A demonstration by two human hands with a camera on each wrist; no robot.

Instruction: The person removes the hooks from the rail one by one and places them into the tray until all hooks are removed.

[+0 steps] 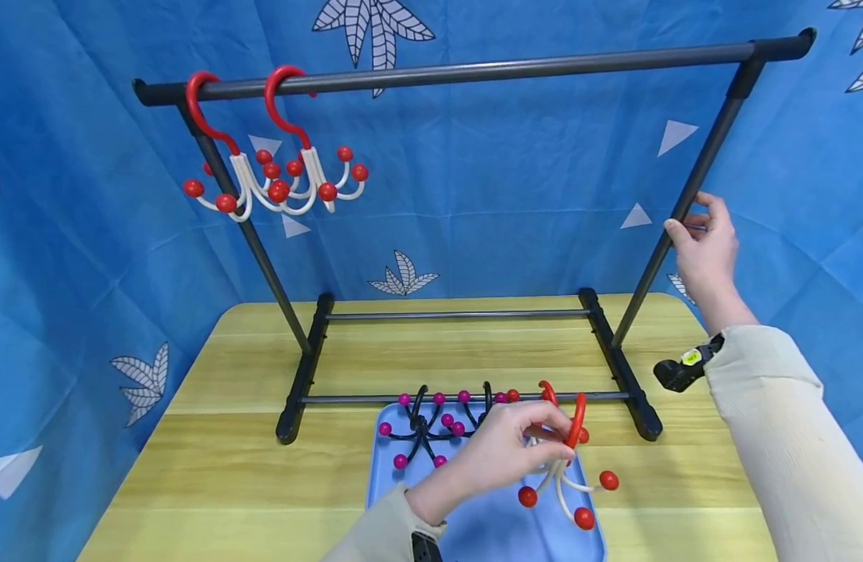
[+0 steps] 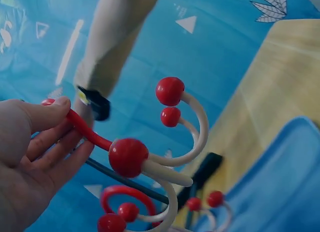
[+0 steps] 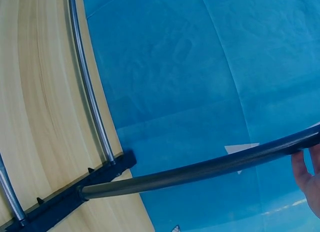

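Note:
My left hand (image 1: 504,445) pinches the red hook of a white, red-balled octopus hanger (image 1: 576,425), raised over the right side of the blue tray (image 1: 483,527). In the left wrist view, thumb and fingers meet on the hook of this hanger (image 2: 128,157), and its curved arms spread away from the palm. My right hand (image 1: 708,242) grips the right post (image 1: 708,160) of a black garment rack partway up. The right wrist view shows only fingertips against that post (image 3: 200,174). Another red hook (image 1: 547,392) shows behind the held hanger, its body mostly hidden.
Two like hangers hang from the top bar (image 1: 515,72) near its left end: one outermost (image 1: 244,183), one beside it (image 1: 310,168). Black hangers with magenta balls (image 1: 419,425) lie in the tray. The rack's feet (image 1: 304,390) stand on the wooden table (image 1: 213,437), before a blue curtain.

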